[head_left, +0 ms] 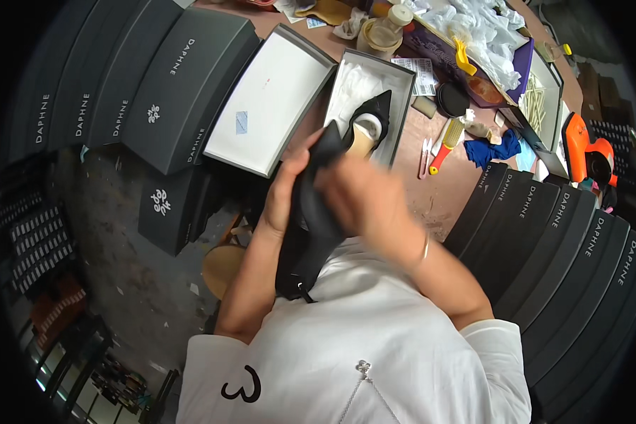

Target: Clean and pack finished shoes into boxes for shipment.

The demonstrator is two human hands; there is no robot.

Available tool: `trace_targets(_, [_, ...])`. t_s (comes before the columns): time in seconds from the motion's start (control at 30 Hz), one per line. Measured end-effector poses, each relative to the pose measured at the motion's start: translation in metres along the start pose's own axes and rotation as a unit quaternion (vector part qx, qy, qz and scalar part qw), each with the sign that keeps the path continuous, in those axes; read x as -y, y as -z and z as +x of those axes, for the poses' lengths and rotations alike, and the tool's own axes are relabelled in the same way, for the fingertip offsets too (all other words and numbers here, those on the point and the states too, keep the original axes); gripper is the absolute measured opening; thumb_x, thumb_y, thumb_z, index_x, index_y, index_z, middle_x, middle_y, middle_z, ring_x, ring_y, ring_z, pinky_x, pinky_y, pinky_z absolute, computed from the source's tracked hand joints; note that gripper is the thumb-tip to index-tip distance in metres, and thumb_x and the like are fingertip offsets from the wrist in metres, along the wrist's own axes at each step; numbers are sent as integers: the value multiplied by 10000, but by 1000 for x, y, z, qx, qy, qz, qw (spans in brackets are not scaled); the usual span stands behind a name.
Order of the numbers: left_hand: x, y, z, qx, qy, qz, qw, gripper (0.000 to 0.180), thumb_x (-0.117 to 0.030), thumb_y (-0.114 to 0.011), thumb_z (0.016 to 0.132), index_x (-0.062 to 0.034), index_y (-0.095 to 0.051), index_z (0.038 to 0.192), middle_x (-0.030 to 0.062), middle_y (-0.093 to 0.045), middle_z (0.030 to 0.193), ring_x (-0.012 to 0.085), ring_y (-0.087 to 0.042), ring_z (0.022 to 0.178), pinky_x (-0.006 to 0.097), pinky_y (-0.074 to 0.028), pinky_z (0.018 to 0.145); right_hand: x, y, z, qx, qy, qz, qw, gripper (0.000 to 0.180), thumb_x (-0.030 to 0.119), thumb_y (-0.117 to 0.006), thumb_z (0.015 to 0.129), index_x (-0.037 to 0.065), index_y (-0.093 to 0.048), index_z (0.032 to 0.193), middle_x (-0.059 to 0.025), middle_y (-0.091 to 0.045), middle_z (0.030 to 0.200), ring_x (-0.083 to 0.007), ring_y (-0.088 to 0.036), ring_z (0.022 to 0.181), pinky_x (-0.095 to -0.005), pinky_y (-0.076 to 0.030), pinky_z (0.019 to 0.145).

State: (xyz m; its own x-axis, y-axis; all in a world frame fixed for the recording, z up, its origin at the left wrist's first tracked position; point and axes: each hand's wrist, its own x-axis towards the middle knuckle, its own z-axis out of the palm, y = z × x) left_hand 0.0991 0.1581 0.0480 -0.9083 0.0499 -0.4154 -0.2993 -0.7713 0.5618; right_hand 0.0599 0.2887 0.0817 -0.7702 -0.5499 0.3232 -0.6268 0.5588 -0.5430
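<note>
A black shoe [316, 226] with a pointed tip is held up in front of my chest; a thin dark strap or cord hangs at its lower end. My left hand [284, 187] grips its left side, with the fingers partly behind it. Over its right side lies my right hand [360, 191], smeared by motion, so its fingers cannot be made out. Just beyond both hands, an open shoe box [408, 106] holds white tissue paper [353, 81] and another black pointed shoe [376, 106] with a beige inside and a white ring in it.
Left of the open box rests a white-lined box lid [268, 99]. Black shoe boxes [194, 78] stand at left, and more boxes [537, 240] at right. Beyond lie a yellow-red brush [446, 145], small scissors [425, 157], blue cloth [493, 146] and an orange tool [578, 145].
</note>
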Motion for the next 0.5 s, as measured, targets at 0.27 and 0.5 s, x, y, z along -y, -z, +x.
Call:
trace_targets(0.27, [-1, 34, 10, 6, 30, 3, 1000, 553, -434, -353, 961, -62, -432, 1362, 133, -592, 1134, 221, -612, 983, 345, -493, 896, -8, -15, 7, -28, -15, 93, 995, 151, 116, -695, 800, 67, -558, 841, -137, -574, 788, -320, -591, 633, -406, -476, 534])
trace_targets(0.5, [-13, 68, 29, 39, 104, -108, 988, 567, -494, -362, 941, 4, -560, 1125, 159, -630, 952, 235, -637, 793, 329, -554, 671, 40, -33, -38, 230, 81, 285, 927, 192, 51, -664, 713, 86, -587, 885, -65, -518, 778, -241, -580, 682, -344, -478, 585])
